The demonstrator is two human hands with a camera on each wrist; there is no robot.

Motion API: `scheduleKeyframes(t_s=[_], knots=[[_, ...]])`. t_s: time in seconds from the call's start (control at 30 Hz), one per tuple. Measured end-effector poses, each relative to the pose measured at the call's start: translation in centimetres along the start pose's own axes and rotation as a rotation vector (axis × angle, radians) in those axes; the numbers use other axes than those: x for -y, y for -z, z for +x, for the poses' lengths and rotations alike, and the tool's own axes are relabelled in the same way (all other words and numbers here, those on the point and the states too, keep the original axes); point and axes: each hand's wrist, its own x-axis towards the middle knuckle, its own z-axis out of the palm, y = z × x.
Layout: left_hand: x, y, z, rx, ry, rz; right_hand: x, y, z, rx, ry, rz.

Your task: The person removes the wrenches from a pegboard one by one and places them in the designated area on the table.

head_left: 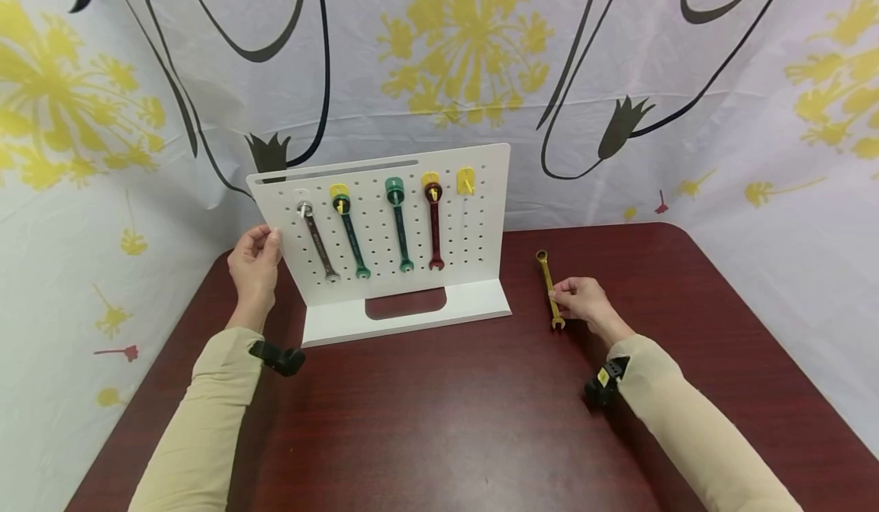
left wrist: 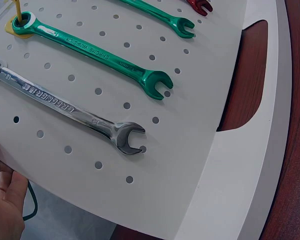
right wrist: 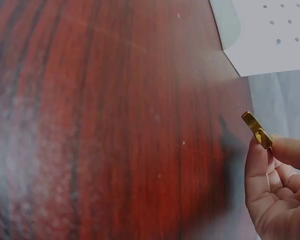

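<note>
The right hand (head_left: 582,301) pinches the shaft of the yellow wrench (head_left: 550,289) between thumb and fingertips; the right wrist view shows one end of the tool raised clear of the bench (head_left: 439,405), while the head view places it just right of the pegboard's base. The left hand (head_left: 255,266) holds the left edge of the white pegboard (head_left: 384,268), fingers curled around the rim, steadying the upright panel. Four wrenches hang on the board from left to right: a silver wrench (head_left: 317,242), a green wrench (head_left: 352,236), a teal wrench (head_left: 400,226) and a dark red wrench (head_left: 434,226). The yellow hook (head_left: 465,181) at the far right carries nothing. Judged from this layout, four of five positions are filled; the remaining work appears to be lifting the yellow wrench and seating its ring end on the vacant hook. A floral-patterned curtain (head_left: 618,77) encloses the bench on the far and lateral sides.
</note>
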Motion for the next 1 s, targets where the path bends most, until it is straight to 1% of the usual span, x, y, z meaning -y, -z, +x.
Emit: scheduleKeyframes(t_s=[0.33,0.8,1.0], knots=[[0.01,0.03,0.02,-0.003,0.006,-0.008,-0.01,-0.31,0.16,-0.020,-0.008,-0.063],[0.00,0.00,-0.04,-0.009,0.004,-0.021,0.06,-0.54,0.45,-0.051,-0.023,-0.089],[0.08,-0.03,-0.10,-0.010,0.002,-0.010,0.03,-0.51,0.58,-0.070,-0.034,-0.095]])
